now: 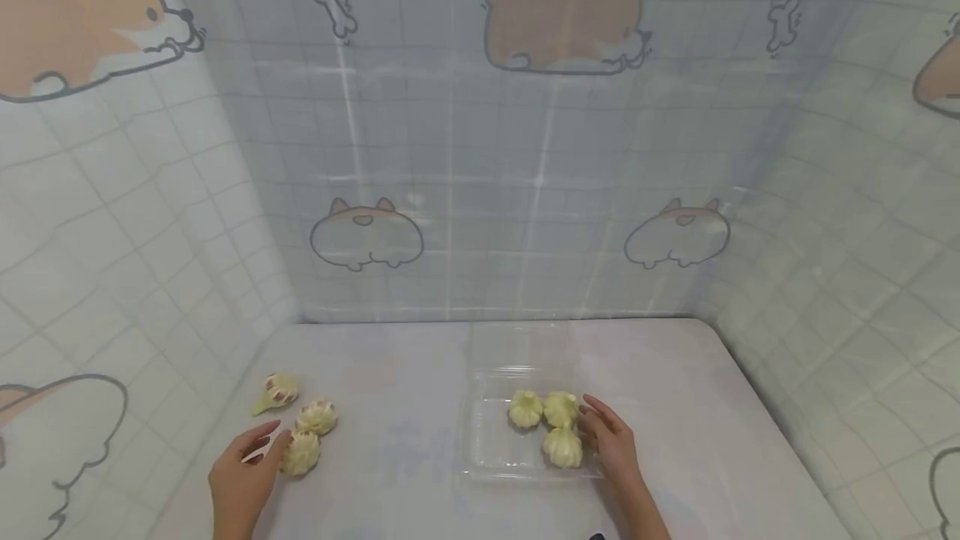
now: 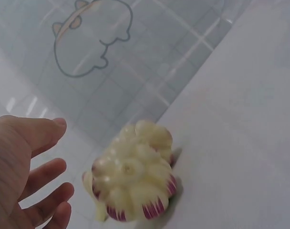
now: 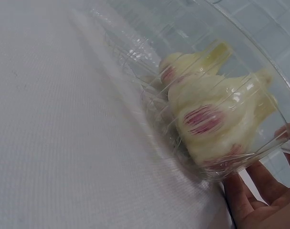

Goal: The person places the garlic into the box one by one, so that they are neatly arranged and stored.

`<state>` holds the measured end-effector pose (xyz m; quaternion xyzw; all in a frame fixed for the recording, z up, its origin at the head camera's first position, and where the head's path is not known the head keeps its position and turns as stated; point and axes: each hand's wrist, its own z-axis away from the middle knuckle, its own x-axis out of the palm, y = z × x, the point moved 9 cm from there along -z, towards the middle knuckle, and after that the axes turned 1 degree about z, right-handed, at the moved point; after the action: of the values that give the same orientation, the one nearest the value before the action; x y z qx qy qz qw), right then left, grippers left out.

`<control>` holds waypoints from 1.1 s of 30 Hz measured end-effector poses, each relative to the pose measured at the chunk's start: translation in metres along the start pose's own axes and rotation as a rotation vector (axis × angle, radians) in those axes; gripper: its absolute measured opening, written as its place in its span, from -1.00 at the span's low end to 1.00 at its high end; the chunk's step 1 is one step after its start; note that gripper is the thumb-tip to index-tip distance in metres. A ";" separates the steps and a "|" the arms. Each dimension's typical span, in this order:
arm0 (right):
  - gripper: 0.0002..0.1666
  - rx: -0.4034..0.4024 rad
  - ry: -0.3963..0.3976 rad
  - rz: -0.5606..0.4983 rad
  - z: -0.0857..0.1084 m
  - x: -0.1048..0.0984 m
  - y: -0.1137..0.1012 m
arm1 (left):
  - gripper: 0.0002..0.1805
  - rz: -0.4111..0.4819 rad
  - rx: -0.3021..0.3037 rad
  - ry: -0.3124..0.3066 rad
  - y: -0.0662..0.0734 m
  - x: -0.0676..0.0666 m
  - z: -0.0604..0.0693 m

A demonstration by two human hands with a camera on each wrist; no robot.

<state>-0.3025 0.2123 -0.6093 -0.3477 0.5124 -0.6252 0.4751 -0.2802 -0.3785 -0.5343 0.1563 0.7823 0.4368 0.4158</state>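
Observation:
A clear plastic box (image 1: 501, 461) sits on the table with its lid (image 1: 517, 344) laid back. Inside it, toward the right, are three garlic bulbs (image 1: 562, 448), pale with purple streaks on their sides in the right wrist view. My right hand (image 1: 611, 444) grips the box's right edge, thumb at the rim and fingers against the outside wall. On the left lie three more garlic bulbs (image 1: 317, 417). Beside the nearest of these garlic bulbs (image 2: 130, 174) is my left hand (image 2: 28, 176), fingers loosely bent and apart from it, with nothing in the grasp.
The white table (image 1: 405, 440) is enclosed by a tiled-pattern curtain (image 1: 450, 148) with cartoon dogs at the back and both sides. One garlic bulb (image 1: 281, 390) with a long stem lies farther back at the left. A small dark object (image 1: 597, 537) shows at the bottom edge.

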 end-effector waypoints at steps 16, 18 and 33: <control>-0.48 0.003 -0.008 0.002 0.001 0.002 0.003 | -0.01 -0.061 -0.361 -0.161 -0.064 0.017 0.013; -0.48 -0.002 -0.005 0.001 0.001 0.001 0.001 | 0.02 -0.054 -0.375 -0.176 -0.067 0.023 0.014; -0.48 0.002 -0.008 -0.002 0.001 0.001 0.002 | 0.07 -0.120 -0.271 -0.201 -0.061 0.030 0.011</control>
<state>-0.3013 0.2105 -0.6114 -0.3503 0.5097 -0.6247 0.4767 -0.2826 -0.3889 -0.6024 0.0949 0.6787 0.4946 0.5345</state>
